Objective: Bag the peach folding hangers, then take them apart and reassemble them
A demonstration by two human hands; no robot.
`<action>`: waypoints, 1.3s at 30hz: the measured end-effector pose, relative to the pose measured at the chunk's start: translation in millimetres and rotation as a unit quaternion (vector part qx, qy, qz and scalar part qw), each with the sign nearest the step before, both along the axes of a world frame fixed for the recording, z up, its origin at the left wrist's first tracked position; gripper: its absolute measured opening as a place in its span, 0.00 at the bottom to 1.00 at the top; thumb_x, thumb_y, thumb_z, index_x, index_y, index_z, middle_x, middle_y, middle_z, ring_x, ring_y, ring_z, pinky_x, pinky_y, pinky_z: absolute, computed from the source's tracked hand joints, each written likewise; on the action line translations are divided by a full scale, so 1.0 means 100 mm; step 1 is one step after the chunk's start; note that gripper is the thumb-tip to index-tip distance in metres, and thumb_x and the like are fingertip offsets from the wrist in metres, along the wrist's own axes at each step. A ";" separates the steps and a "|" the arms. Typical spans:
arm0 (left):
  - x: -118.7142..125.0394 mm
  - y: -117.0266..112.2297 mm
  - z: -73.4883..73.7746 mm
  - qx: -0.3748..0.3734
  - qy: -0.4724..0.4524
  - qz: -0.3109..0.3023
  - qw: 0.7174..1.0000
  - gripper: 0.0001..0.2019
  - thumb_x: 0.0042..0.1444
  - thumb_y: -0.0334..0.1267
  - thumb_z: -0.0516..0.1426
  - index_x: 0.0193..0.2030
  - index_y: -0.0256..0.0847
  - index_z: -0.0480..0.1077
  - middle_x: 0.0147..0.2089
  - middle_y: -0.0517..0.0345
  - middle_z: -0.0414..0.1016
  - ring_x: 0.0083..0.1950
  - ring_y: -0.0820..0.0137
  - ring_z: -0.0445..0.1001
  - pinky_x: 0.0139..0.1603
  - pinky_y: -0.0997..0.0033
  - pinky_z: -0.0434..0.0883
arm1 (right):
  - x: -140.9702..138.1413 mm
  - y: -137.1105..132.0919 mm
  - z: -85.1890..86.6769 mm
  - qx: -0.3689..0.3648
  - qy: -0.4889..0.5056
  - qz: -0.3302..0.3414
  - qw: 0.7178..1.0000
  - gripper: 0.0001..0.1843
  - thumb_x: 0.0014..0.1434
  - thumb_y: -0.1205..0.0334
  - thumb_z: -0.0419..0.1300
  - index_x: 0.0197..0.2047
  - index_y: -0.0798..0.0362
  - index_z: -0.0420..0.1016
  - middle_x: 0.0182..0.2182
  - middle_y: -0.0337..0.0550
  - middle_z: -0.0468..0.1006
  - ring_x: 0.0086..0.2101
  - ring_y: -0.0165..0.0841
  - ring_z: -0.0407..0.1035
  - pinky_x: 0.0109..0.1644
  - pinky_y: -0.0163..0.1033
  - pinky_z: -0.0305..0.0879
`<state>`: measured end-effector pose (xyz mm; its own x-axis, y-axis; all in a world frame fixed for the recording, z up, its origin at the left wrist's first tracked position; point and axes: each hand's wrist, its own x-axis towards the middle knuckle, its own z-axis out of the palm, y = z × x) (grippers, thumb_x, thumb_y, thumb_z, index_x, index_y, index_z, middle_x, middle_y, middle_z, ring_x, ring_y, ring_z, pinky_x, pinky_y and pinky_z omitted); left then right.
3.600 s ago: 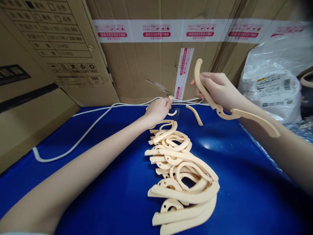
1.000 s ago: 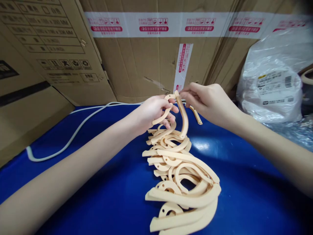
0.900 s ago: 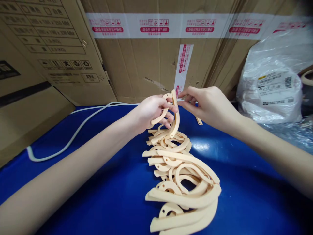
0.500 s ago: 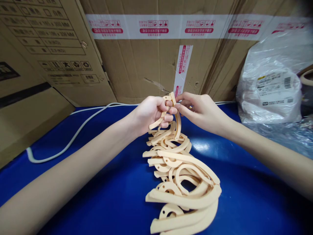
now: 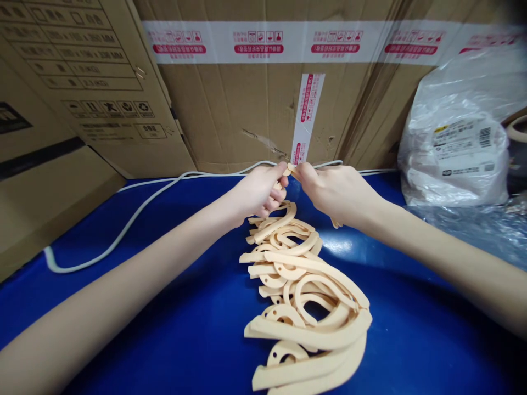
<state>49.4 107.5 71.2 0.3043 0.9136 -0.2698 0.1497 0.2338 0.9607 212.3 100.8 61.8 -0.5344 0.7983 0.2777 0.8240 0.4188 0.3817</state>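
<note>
Both hands meet near the back of the blue surface on one beige plastic piece that looks like a folding hanger [image 5: 290, 168]. My left hand [image 5: 263, 189] is closed around its left part, thumb on top and fingers curled beneath. My right hand [image 5: 329, 189] grips the right part, the thumb close to the middle joint. One tip of the hanger shows below the right hand; most of it is hidden by the fingers. Just below the hands, a long overlapping row of similar beige folded hangers [image 5: 317, 266] runs toward me, with curved arms and holed hooks.
Cardboard boxes [image 5: 230, 109] stand along the back and left, with printed white tape across the back one. A white cable [image 5: 144, 206] lies on the blue surface [image 5: 185, 323] at the left. On the right sits a plastic-wrapped white package [image 5: 457, 148] beside clear film.
The hanger's arms, hanging down before, have been swung outward. My right hand has turned over and closed on the right arm. The row of hangers stays put.
</note>
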 end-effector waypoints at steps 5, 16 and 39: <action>0.06 0.00 -0.09 0.239 0.103 0.047 0.965 0.17 0.71 0.39 0.48 0.28 0.39 0.61 0.21 0.66 0.59 0.19 0.80 0.55 0.20 0.81 0.54 | 0.11 0.21 -0.02 -0.154 0.183 0.000 0.971 0.12 0.63 0.72 0.49 0.43 0.60 0.73 0.26 0.47 0.80 0.27 0.35 0.74 0.29 0.36 0.57; -0.78 0.77 -0.15 0.204 0.229 0.103 0.946 0.10 0.61 0.35 0.55 0.29 0.38 0.72 0.27 0.58 0.69 0.27 0.73 0.67 0.30 0.74 0.65 | 0.91 0.75 0.06 -0.003 0.373 -0.056 0.926 0.13 0.64 0.55 0.55 0.46 0.54 0.72 0.35 0.48 0.81 0.36 0.43 0.76 0.40 0.46 0.68; -0.75 0.88 -0.92 0.370 0.413 0.017 0.832 0.19 0.58 0.28 0.47 0.54 0.40 0.68 0.59 0.46 0.67 0.64 0.57 0.63 0.69 0.52 0.57 | 1.07 0.32 -0.55 -0.110 0.187 0.052 0.975 0.14 0.66 0.63 0.48 0.49 0.54 0.70 0.42 0.53 0.81 0.37 0.43 0.76 0.39 0.43 0.65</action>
<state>-25.7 195.1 -20.7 0.2641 0.9269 0.2666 0.8355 -0.3580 0.4170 319.6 132.6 7.1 -0.5094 0.8078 0.2967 0.8371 0.5451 -0.0469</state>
